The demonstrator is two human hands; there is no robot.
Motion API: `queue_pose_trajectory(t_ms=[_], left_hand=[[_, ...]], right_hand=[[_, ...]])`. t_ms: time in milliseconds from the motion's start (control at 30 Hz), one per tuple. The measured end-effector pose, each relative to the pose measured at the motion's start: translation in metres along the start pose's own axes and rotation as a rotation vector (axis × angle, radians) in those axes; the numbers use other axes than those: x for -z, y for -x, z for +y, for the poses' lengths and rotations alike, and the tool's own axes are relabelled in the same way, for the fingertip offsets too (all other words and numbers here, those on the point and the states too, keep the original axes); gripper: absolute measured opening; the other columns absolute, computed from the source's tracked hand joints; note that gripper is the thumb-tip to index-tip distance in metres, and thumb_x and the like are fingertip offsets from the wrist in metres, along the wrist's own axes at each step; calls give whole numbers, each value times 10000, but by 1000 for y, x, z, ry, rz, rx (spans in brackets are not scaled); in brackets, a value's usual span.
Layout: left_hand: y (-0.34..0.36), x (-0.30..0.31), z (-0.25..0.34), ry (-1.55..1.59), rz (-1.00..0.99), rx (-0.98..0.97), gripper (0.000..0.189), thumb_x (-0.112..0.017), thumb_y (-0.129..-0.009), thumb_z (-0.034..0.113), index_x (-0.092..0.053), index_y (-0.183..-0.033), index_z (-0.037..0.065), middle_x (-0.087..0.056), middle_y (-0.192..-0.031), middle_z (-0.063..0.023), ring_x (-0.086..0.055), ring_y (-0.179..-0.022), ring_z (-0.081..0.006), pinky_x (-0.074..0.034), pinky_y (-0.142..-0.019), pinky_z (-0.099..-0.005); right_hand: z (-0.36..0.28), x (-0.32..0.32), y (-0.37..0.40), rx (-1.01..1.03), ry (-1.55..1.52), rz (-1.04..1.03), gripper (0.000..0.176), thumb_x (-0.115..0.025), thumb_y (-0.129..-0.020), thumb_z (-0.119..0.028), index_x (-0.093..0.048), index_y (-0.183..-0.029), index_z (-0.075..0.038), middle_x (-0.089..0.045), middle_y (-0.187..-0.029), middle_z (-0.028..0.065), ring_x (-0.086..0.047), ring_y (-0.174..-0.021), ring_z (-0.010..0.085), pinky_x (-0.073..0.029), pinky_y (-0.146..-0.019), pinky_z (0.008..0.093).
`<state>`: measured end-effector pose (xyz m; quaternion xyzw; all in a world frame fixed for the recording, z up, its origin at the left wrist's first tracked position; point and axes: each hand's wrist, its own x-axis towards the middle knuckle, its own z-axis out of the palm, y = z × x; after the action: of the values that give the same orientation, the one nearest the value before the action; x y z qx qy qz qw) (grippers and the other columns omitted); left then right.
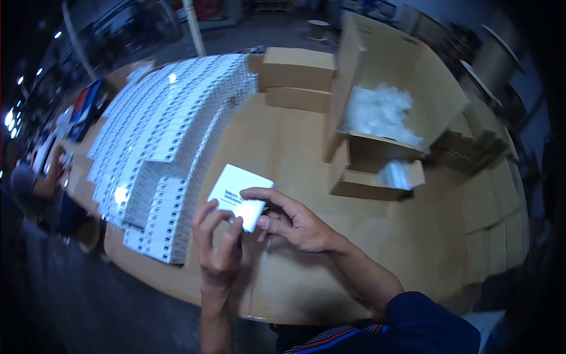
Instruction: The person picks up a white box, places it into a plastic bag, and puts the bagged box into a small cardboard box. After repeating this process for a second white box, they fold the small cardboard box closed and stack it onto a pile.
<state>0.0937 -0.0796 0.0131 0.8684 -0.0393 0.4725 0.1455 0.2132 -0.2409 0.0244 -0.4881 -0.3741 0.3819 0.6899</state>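
Note:
Both of my hands hold a small flat white box (236,187) with dark printed lettering, tilted above the cardboard-covered table. My left hand (218,251) grips its lower left side, with bent fingertips against the edge. On the right side, my right hand (300,225) has the index finger over the top face and the thumb near the lower corner. Left of my hands stand long, tightly packed rows of similar white boxes (171,127), stacked in layers with printed labels on their sides.
A large open carton (407,59) holds clear plastic bags (383,112). Before it sits a smaller open box (365,184) with a wrapped item inside. Brown cartons (299,66) stand at the back, and folded cardboard (495,236) lies right. Another person (44,180) works at far left.

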Motion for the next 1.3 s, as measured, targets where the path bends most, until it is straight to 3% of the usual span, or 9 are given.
queue_pose_trajectory(t_ms=[167,333,433,700,1000,1133,1167,1267,1300], left_hand=[[-54,-51,64,367,-215,-43,279,-813,-792,-1,-689,-1036,50,-629,-1129,-130,-648,-1069,-337,-562,-862,-430],[-153,-116,97,512,-321,-163,200,-810,-838,61,-688,-994,30,-688,-922,-116,-688,-858,-289,-552,-741,-384],[-215,-190,105,485,-610,-187,174,-759,-887,91,-712,-1027,-2,-701,-900,-158,-694,-844,-323,-554,-771,-421],[-243,-353,91,209,-1194,-415,245,-768,-860,99,-736,-1075,-15,-741,-1028,-220,-716,-964,-386,-558,-864,-464],[-260,-333,99,397,-953,12,179,-635,-980,112,-647,-1087,-32,-719,-960,-230,-720,-903,-361,-576,-801,-450],[-259,-321,119,676,-876,352,245,-647,-1032,191,-541,-1118,-13,-658,-900,-130,-693,-881,-182,-621,-702,-362],[-253,-324,120,773,-854,395,251,-668,-1021,182,-544,-1117,-13,-656,-902,-128,-679,-858,-165,-614,-684,-341],[-246,-339,108,873,-800,449,274,-730,-985,150,-567,-1154,10,-641,-838,-66,-565,-712,-89,-486,-593,-256],[-248,-338,104,841,-799,453,270,-727,-987,150,-572,-1161,14,-639,-818,-52,-545,-693,-79,-458,-582,-246]], right_hand=[[-34,55,62,110,15,423,196,-534,-1066,-52,-636,-1227,-4,-623,-1172,44,-630,-1032,118,-565,-853,273],[-93,133,125,269,398,678,185,-528,-1028,23,-706,-1075,23,-684,-1026,93,-676,-881,146,-558,-794,294],[-136,186,137,323,1075,906,204,-599,-951,11,-770,-1027,-70,-649,-914,110,-617,-782,156,-504,-707,300],[-139,293,113,189,1375,758,234,-744,-890,-159,-773,-1119,-118,-645,-1072,182,-632,-1055,341,-510,-956,418],[-128,336,92,-43,1479,530,379,-843,-827,-322,-771,-1084,-53,-701,-1209,255,-472,-1388,480,-366,-1183,500],[-120,331,84,185,1447,772,200,-775,-864,-155,-782,-969,15,-720,-944,314,-574,-1264,505,-373,-1189,490],[-120,335,80,60,1475,763,224,-769,-884,-210,-787,-1021,-34,-739,-1118,217,-517,-1343,481,-370,-1179,500],[-123,330,81,96,1416,813,201,-764,-887,-200,-791,-988,-27,-743,-1075,221,-604,-1220,468,-440,-1103,493],[-127,330,84,124,1377,830,201,-780,-880,-204,-792,-949,-15,-743,-973,214,-677,-1026,395,-510,-969,461]])
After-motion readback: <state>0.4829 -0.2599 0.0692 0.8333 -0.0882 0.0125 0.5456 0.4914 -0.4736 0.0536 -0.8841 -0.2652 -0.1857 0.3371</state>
